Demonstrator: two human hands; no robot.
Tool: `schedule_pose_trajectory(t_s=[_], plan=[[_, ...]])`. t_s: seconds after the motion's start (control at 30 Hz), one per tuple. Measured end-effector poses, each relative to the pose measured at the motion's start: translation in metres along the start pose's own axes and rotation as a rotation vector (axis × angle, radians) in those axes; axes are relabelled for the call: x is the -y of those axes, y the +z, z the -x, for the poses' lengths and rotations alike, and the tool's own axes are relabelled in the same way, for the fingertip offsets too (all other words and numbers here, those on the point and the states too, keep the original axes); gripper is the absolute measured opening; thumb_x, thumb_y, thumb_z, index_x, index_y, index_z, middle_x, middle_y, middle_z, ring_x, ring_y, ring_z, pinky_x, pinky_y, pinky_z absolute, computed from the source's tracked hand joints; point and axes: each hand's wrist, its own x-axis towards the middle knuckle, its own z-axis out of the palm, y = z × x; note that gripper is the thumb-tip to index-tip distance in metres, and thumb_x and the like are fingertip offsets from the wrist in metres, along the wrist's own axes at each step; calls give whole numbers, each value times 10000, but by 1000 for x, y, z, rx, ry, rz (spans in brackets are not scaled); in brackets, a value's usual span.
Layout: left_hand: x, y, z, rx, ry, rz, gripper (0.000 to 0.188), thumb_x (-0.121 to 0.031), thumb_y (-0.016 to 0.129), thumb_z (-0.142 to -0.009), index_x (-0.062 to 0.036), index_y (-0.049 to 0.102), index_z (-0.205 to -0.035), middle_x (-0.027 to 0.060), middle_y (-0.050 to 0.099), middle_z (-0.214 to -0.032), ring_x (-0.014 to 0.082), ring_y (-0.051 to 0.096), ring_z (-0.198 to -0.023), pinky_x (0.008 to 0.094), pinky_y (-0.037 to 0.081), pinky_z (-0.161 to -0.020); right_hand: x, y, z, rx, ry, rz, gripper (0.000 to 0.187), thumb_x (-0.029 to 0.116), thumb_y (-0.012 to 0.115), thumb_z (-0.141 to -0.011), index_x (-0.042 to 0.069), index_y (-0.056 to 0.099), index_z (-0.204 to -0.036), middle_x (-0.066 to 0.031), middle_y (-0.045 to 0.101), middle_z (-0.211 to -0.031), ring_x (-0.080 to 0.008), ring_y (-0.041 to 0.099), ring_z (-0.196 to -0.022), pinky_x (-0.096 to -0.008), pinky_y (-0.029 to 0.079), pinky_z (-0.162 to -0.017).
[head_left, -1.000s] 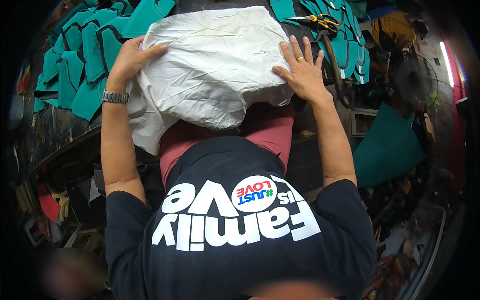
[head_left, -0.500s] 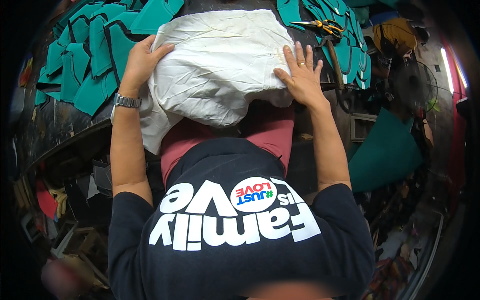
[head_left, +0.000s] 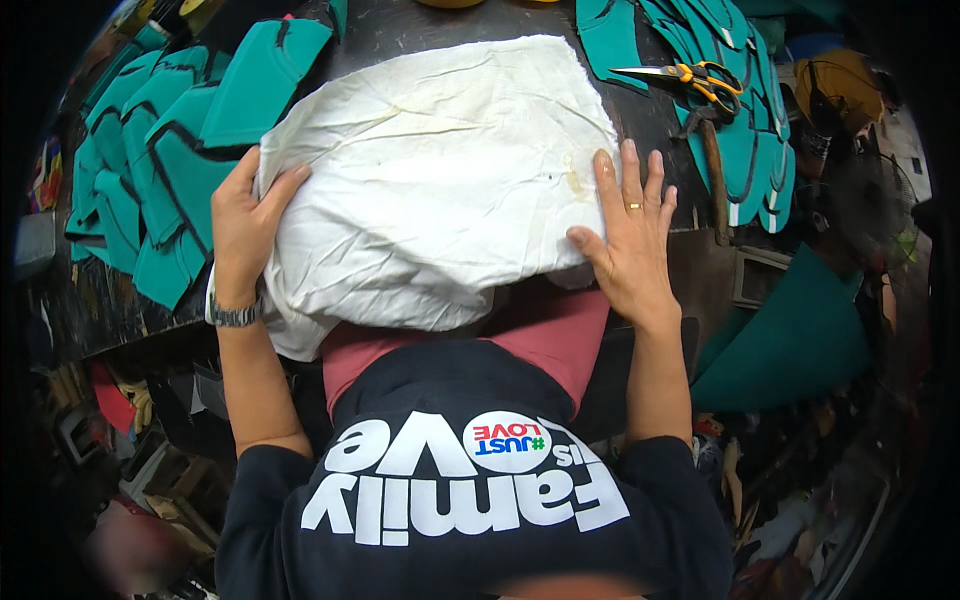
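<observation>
A creased white cloth (head_left: 440, 180) with a few faint stains lies over the dark table's near edge and hangs toward my lap. Its left edge is held by my left hand (head_left: 243, 225), thumb on top and the other fingers partly hidden. At the cloth's right edge my right hand (head_left: 637, 235) lies flat, fingers spread, the thumb side touching the fabric. I wear a metal watch (head_left: 236, 315) on the left wrist and a ring on the right hand.
Teal padded pieces with black edging (head_left: 140, 150) pile up at left; more teal pieces (head_left: 765, 150) lie at right. Scissors with orange-black handles (head_left: 710, 85) and a wooden-handled tool (head_left: 715, 175) rest there. A green sheet (head_left: 795, 335) stands below, near a fan (head_left: 870, 190).
The cloth, table and both hands appear lower in the view. The cloth's upper part looks flatter and more spread out. Both hands stay at its sides.
</observation>
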Motion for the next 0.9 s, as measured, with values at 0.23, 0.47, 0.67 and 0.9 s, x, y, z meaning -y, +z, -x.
schedule_pose_trajectory(t_s=[0.23, 0.47, 0.67, 0.9], plan=[[1, 0, -2, -15, -80, 103, 314, -62, 757, -877, 37, 678, -1165, 51, 726, -1020, 89, 629, -887, 232, 497, -804, 6, -9, -3, 80, 4, 104, 938, 740, 418, -885, 89, 336, -1555, -146, 169, -1659, -408, 38, -1531, -704, 22, -1142], [4, -1, -1, 4, -66, 171, 264, -58, 750, -888, 28, 678, -1126, 19, 712, -1000, 67, 607, -874, 219, 488, -796, 11, -11, -10, 99, -19, 157, 947, 742, 408, -899, 81, 297, -1569, -134, 163, -1665, -391, 32, -1537, -668, 9, -1160], [5, -3, -2, -24, -44, 188, 211, -69, 747, -896, 21, 678, -1075, -2, 697, -953, 57, 589, -842, 213, 482, -765, 15, -8, -8, 55, 36, 133, 944, 734, 424, -899, 82, 294, -1570, -127, 152, -1668, -375, 24, -1541, -652, 4, -1169], [1, -2, -3, -26, -37, 213, 200, -72, 737, -905, 24, 680, -1071, 8, 700, -961, 56, 590, -844, 208, 478, -766, 16, -18, -16, 94, -105, 247, 957, 725, 458, -873, 71, 317, -1558, -113, 194, -1658, -348, 66, -1541, -653, 17, -1175]])
